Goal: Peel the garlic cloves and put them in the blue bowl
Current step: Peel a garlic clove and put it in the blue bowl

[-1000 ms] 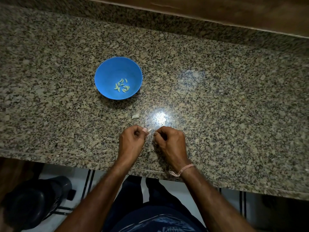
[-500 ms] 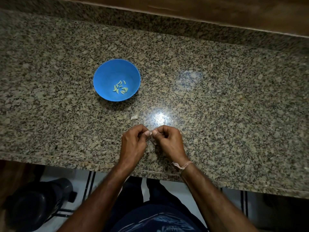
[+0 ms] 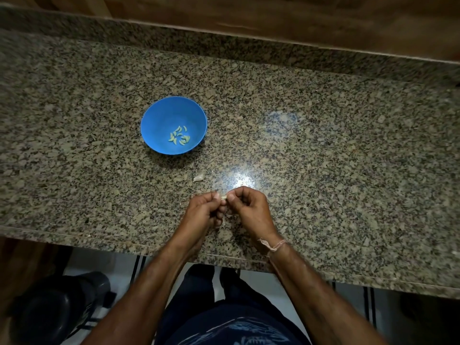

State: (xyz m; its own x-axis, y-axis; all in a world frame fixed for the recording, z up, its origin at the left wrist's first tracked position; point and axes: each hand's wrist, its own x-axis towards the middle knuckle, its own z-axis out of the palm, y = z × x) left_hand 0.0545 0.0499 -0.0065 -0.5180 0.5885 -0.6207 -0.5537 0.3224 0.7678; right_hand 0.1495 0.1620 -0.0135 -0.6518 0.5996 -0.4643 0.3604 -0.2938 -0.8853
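A blue bowl (image 3: 159, 113) stands on the granite counter, left of centre, with several pale peeled garlic cloves (image 3: 179, 136) at its bottom. Nearer the counter's front edge my left hand (image 3: 202, 212) and my right hand (image 3: 250, 209) meet fingertip to fingertip. Between them they pinch one small garlic clove (image 3: 223, 196), mostly hidden by the fingers. A loose pale garlic piece (image 3: 198, 178) lies on the counter just beyond the hands, between them and the bowl.
The granite counter (image 3: 323, 158) runs wide to the right and left, with a raised back ledge and wood wall behind. A bright light glare (image 3: 240, 181) sits just past the hands. Below the front edge, a dark round container (image 3: 57, 307) stands on the floor at left.
The hands have closed together, fingertips now touching around the clove. The view shifted slightly; the bowl and the loose piece stayed put.
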